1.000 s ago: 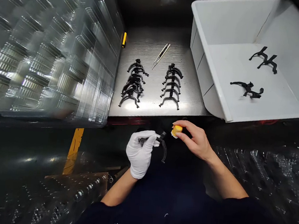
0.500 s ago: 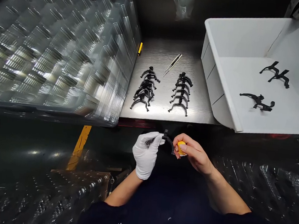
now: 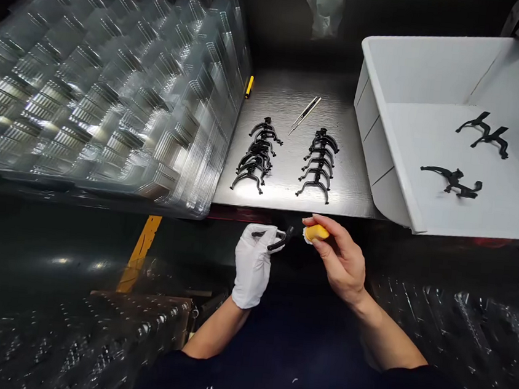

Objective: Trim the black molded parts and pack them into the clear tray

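Watching the head feed from way over here, going left to right; far left is a big stack of clear plastic trays (image 3: 112,98), with a yellow strip (image 3: 139,255) running down below it and shiny see-through plastic (image 3: 73,336) in the bottom left corner; just beside the stack sits a small yellow stick (image 3: 249,87) on the metal tabletop (image 3: 281,187).

Next comes the left row of black clips (image 3: 257,151), kinda jumbled and overlapping; in front of the table edge I've got the left hand (image 3: 252,268) in a white glove, thumb and fingers pinching 1 black clip (image 3: 277,244), which is up off the table and sticks out toward the other hand; further back lie 2 slim tools (image 3: 305,115), slanted side by side, and then the right row of black clips (image 3: 317,179), much neater.

Right hand (image 3: 342,262) is bare and pinching a yellow block (image 3: 317,232) with something white on its end; block and clip look close, but I see a gap between them; far right is the white bin (image 3: 443,71), with 2 loose clips (image 3: 492,140) toward the back; nearer the front there's a black bunch (image 3: 454,180), can't tell if it's 1 piece or more.
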### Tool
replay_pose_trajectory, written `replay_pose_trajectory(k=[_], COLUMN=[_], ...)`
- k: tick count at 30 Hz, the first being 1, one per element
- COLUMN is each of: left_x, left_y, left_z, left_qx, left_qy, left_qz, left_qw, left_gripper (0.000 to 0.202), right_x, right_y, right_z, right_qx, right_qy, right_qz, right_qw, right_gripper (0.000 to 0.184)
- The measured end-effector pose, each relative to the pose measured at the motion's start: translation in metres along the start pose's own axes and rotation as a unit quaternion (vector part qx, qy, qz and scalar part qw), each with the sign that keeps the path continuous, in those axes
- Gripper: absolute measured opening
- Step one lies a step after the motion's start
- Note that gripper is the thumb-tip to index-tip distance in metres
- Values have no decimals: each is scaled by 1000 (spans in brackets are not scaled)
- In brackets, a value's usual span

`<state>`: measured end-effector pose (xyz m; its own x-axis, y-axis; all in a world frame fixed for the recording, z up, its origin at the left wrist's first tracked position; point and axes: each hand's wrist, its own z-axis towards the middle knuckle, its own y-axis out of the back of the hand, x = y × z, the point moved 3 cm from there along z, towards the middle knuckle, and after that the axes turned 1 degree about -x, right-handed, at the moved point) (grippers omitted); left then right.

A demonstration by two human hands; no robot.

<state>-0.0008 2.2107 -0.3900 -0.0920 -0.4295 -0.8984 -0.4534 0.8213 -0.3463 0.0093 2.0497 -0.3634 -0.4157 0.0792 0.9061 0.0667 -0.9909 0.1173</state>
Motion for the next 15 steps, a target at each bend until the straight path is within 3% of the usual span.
replay_pose_trajectory(k=[3,5,8,12,15], left_x=[-1,-1,-1,-4,-7], left_y=[-2,-2,0,-4,-7], left_z=[0,1,0,-4,-6], left_qx=[16,22,13,14,31], left_qy=[-12,-22,-14,7,22], left_qz=[7,8,16,-10,-41], left_qw=[1000,999,1000,1000,998], left_gripper=[21,23,28,34,45], right_x=[5,3,2,3,-10], right_y=[-11,-13,-10,-7,4], right_z=[6,11,13,3,10], right_qx=[17,12,-21,28,-14], right_qy=[184,241,218,240,212], right_qz=[-121,-180,-224,-234,-268], right_qw=[975,954,950,942,940], right_gripper=[50,51,52,63,45])
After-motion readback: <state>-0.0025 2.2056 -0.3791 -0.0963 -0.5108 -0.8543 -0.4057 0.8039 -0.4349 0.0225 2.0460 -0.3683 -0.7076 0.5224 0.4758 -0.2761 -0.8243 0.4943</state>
